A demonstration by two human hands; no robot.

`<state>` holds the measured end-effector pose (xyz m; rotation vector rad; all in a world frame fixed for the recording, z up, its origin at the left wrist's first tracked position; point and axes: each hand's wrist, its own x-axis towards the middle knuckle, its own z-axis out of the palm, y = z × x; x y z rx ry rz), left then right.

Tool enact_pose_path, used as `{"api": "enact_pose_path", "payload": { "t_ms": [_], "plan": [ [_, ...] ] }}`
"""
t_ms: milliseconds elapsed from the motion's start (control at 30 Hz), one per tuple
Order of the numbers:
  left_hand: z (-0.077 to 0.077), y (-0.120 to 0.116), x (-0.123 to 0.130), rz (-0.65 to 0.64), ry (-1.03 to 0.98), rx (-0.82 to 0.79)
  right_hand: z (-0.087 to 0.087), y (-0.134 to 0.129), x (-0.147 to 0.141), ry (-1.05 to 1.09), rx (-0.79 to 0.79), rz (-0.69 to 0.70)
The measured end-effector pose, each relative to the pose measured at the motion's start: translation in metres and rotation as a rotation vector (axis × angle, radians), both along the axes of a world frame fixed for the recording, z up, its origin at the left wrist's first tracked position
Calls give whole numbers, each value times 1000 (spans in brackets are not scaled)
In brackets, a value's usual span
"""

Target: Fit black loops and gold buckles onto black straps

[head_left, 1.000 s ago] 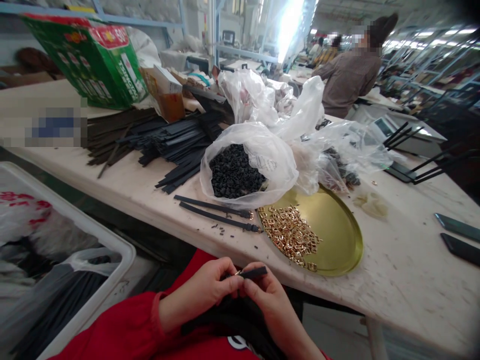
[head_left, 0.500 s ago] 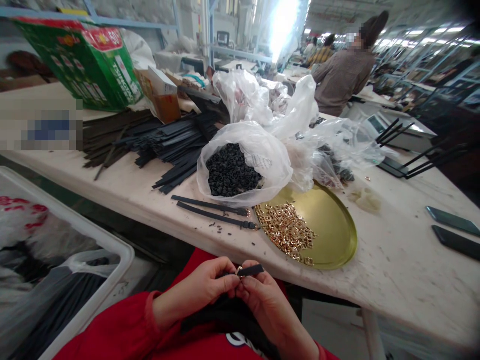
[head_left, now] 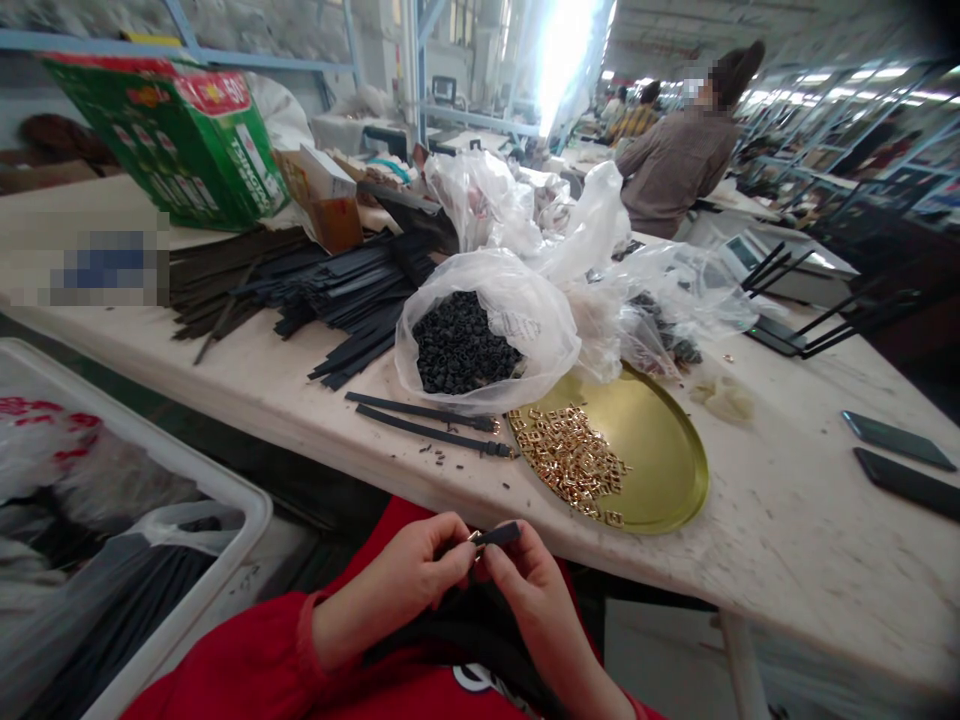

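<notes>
Above my lap, my left hand [head_left: 420,565] pinches a small gold buckle [head_left: 475,540] threaded on a black strap [head_left: 499,535]. My right hand [head_left: 531,580] is closed on the strap's short end, which sticks up and to the right past the buckle. The rest of the strap is hidden behind my hands and against dark cloth. Just beyond, on the table, lie two black straps with gold buckles [head_left: 435,432] at their right ends. Several gold buckles [head_left: 574,455] are heaped on the left part of a round gold tray [head_left: 667,470].
A clear plastic bag [head_left: 544,365] of small black loops [head_left: 461,345] stands behind the straps. Bundles of black strips [head_left: 352,290] lie left of it. A white bin [head_left: 255,520] is at lower left, two phones [head_left: 900,440] at right. A person [head_left: 679,150] stands beyond the table.
My right thumb and fingers have shifted slightly on the strap end, and the fingers below have drawn away from the left hand. The buckle stays in my left fingers. The view has tilted slightly.
</notes>
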<state>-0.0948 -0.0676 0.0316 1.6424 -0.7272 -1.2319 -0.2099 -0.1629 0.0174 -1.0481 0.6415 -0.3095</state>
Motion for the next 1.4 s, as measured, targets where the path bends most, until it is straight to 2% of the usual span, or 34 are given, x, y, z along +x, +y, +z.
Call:
{"api": "enact_pose_path", "payload": {
  "t_ms": [200, 433, 700, 800, 967, 1133, 1200, 1300, 1333, 1400],
  "plan": [
    [1, -3, 0, 9, -27, -21, -1, -10, 2, 52, 45, 118],
    [-4, -6, 3, 4, 39, 21, -2, -15, 10, 78, -147, 58],
    [3, -10, 1, 10, 48, 21, 1, -17, 9, 96, -111, 33],
    [4, -11, -3, 44, 34, 47, -1, -15, 4, 75, -164, 17],
    [6, -7, -13, 88, -153, 22, -7, -12, -2, 104, -394, 60],
    [8, 2, -19, 27, -371, 18, -6, -14, -4, 125, -353, 130],
    [9, 5, -18, -12, -394, 41, -4, -14, -6, 138, -412, 160],
    [12, 5, -13, -33, -420, 62, 0, -16, -7, 166, -593, 173],
    [14, 4, -11, -45, -437, 64, 1, -18, -6, 173, -619, 183],
    [18, 0, -5, -81, -478, 72, 1, -22, -2, 178, -572, 222]
  ]
}}
